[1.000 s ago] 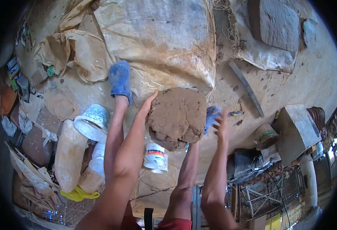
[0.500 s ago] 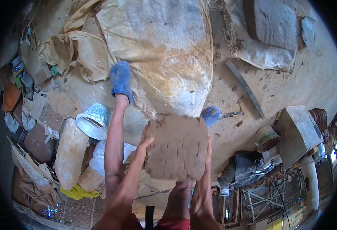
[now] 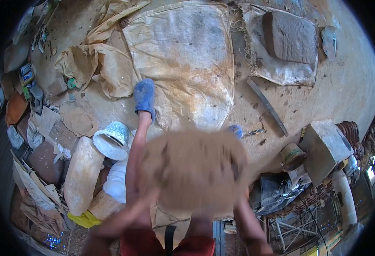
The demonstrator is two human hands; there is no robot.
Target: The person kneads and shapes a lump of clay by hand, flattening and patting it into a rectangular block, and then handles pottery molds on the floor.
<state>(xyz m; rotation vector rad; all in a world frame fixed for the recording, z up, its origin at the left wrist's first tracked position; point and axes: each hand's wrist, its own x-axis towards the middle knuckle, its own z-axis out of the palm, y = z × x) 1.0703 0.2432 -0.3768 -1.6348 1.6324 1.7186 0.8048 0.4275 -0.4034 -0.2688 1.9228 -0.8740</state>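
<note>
A large brown block of clay (image 3: 196,170) is held up in front of my legs, smeared by motion. My left hand (image 3: 150,197) grips its left side, with the fingers mostly hidden by the block. On the other side my right hand (image 3: 241,200) supports it, and its fingers are hidden too. Beyond the block a stained woven sack (image 3: 183,64) lies flat on the floor. A second clay block (image 3: 292,36) rests on a smaller sack (image 3: 277,77) at the far right.
A flat wooden bar (image 3: 268,106) lies on the floor at right. Beside my left leg are a blue-white bucket (image 3: 111,141) and a long pale roll (image 3: 81,175). To the right stand a small pot (image 3: 293,155) and a box-like block (image 3: 327,147).
The clay block has risen toward the camera and looks larger and blurred. Both hands have moved with it, arms spread wider. The view has shifted slightly.
</note>
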